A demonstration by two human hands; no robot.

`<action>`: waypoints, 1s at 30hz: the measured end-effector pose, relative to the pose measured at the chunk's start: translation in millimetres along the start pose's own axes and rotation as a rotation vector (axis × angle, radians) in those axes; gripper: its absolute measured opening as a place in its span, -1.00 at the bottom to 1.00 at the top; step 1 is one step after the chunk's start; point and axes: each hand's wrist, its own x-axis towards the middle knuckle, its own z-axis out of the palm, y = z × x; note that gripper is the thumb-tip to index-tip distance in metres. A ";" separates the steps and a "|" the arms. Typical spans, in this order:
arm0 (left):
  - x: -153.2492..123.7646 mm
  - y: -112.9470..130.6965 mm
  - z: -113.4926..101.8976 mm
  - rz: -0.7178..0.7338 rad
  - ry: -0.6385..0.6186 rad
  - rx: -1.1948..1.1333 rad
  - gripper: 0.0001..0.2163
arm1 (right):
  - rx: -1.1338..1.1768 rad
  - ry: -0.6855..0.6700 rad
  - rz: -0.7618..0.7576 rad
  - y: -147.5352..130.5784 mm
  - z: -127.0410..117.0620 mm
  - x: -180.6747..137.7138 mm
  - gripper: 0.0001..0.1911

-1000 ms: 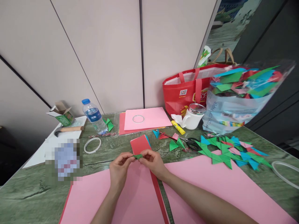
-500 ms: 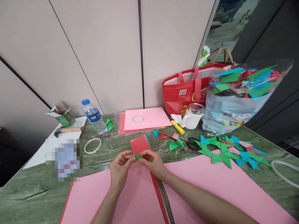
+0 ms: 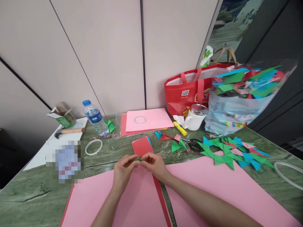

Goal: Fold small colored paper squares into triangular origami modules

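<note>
Between my two hands is a small folded piece of green paper (image 3: 138, 160), mostly covered by the fingers. My left hand (image 3: 125, 168) pinches its left side, and my right hand (image 3: 152, 164) pinches the right side. Both hands are held over a large pink sheet (image 3: 132, 198). Just beyond the fingertips lies a stack of small coloured squares (image 3: 142, 146), red on top with blue at its edge. Folded green pieces (image 3: 175, 146) rest farther right, beside black-handled scissors (image 3: 195, 145).
A second pink sheet (image 3: 220, 186) lies at right, with star-like folded pieces (image 3: 224, 154) behind it. A yellow glue stick (image 3: 180, 128), white mug (image 3: 195, 119), red bag (image 3: 176, 97) and water bottle (image 3: 96, 118) stand or lie toward the back. A hammer (image 3: 71, 130) is at left.
The green paper has turned in my fingers and now shows only a thin edge. My left hand has shifted slightly right, closer to my right hand.
</note>
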 end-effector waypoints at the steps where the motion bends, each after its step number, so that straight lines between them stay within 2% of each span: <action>1: -0.3 -0.4 0.5 0.007 0.010 0.013 -0.92 | -0.014 0.003 -0.007 0.4 0.5 -0.5 -0.87; 4: -0.5 -1.9 0.8 0.029 0.011 -0.012 -0.98 | -0.007 0.013 0.002 1.2 0.8 -0.6 -0.87; 9: 0.4 -2.2 -0.7 0.057 -0.047 -0.076 -0.95 | 0.092 -0.033 0.091 0.2 -1.0 0.1 -0.82; 13: -0.4 -2.6 0.3 -0.011 -0.106 -0.131 -0.91 | 0.135 -0.085 0.044 -1.7 -2.3 0.2 -0.84; 16: -1.7 -1.7 3.0 -0.087 -0.120 -0.132 -0.92 | 0.144 -0.076 0.012 -2.9 -2.5 0.9 -0.84; 20: -3.6 1.8 5.8 -0.123 -0.081 -0.135 -0.93 | 0.146 -0.029 0.029 -4.3 -1.9 1.3 -0.87; 25: -2.9 3.8 4.3 -0.108 -0.014 -0.089 -0.94 | 0.174 -0.094 0.073 -4.6 -1.8 0.8 -0.85; 30: -0.7 1.2 1.6 -0.120 -0.010 -0.083 -0.90 | 0.163 -0.034 0.074 -3.7 -3.0 2.1 -0.82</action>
